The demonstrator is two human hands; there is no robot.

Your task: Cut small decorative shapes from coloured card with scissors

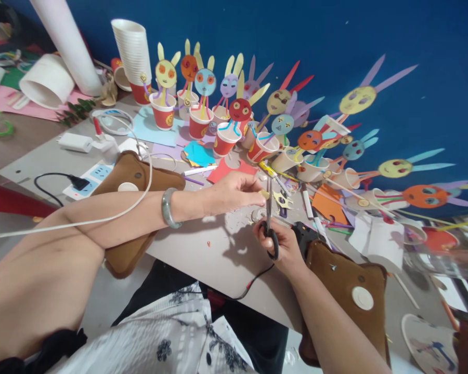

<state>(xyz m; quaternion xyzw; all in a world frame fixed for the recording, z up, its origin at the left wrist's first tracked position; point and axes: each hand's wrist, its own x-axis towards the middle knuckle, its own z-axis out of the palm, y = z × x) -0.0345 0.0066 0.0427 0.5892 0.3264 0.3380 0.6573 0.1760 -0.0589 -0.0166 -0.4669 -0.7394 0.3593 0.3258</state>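
My right hand (278, 241) is closed around the black handles of a pair of scissors (269, 213), whose blades point away from me. Just left of the blades, my left hand (237, 193) pinches a small yellowish paper piece (264, 194). The paper lies at the blades; whether they touch it I cannot tell. Under the hands, thin paper scraps (244, 218) are scattered on the table. A cut yellow paper remnant (283, 200) lies right of the scissors. Beyond it are a yellow-handled cutter (268, 169) and a red paper sheet (230, 170).
Paper cups with rabbit-faced figures (239, 110) line the blue wall. A stack of white cups (132, 49) stands at the back left. Brown cushions (347, 296) lie under both arms. A white cable (101, 221) crosses my left arm near a power strip (89, 179).
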